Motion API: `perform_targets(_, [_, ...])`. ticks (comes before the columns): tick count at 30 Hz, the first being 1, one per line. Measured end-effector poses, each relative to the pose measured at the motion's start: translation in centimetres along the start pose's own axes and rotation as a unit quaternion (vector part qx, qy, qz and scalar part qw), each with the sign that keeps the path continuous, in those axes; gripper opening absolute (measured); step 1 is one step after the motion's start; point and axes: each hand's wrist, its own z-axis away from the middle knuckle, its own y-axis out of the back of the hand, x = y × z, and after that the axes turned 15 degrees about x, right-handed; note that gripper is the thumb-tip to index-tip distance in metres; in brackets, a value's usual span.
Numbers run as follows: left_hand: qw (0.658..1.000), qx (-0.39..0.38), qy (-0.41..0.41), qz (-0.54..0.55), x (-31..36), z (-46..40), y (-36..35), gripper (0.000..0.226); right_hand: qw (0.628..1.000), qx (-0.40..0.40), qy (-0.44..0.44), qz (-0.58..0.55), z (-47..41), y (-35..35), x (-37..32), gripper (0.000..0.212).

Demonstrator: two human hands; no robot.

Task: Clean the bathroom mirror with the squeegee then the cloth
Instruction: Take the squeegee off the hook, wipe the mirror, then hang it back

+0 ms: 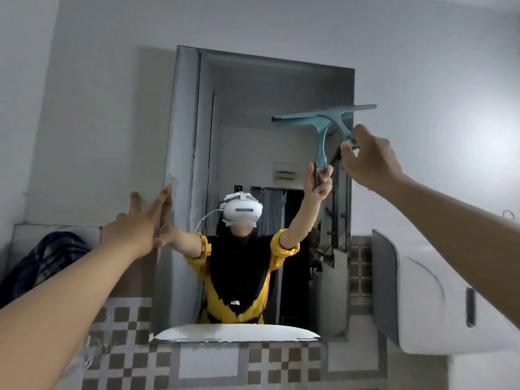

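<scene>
Fingers (349,149) of right hand (368,161) pinch squeegee (323,116) on mirror (253,114); left hand (135,229) spread flat at frame

Right hand (365,159) hides the squeegee (323,119) handle, seemingly held.

Pale grey wall (422,52), brown-and-white checked tiles (123,319) below, white wall-mounted cabinet (427,299) at right, dark plaid cloth (42,260) heaped at left, small wall hook (508,213) at far right.
</scene>
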Motion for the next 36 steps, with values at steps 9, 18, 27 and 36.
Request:
perform_targets(9, [0.997, -0.018, -0.006, 0.076, -0.5, 0.0, 0.1, 0.097, 0.955, 0.036, -0.248, -0.160, 3.3, -4.1, -9.6, 0.014])
perform_targets(18, [0.998, -0.012, -0.017, 0.067, 0.0, 0.5, 0.6, 0.107, 0.889, 0.023, -0.382, -0.251, 6.0, -8.2, -20.1, 0.028])
perform_targets(27, [0.995, -0.006, -0.028, 0.099, -0.7, 0.3, 0.2, 0.107, 0.871, -0.011, -0.379, -0.312, 9.1, -11.2, -26.3, 0.019])
perform_targets(36, [0.982, 0.008, -0.105, 0.154, -3.1, 3.2, -1.7, 0.092, 0.955, -0.042, -0.204, -0.209, 13.2, -10.9, -24.5, 0.016])
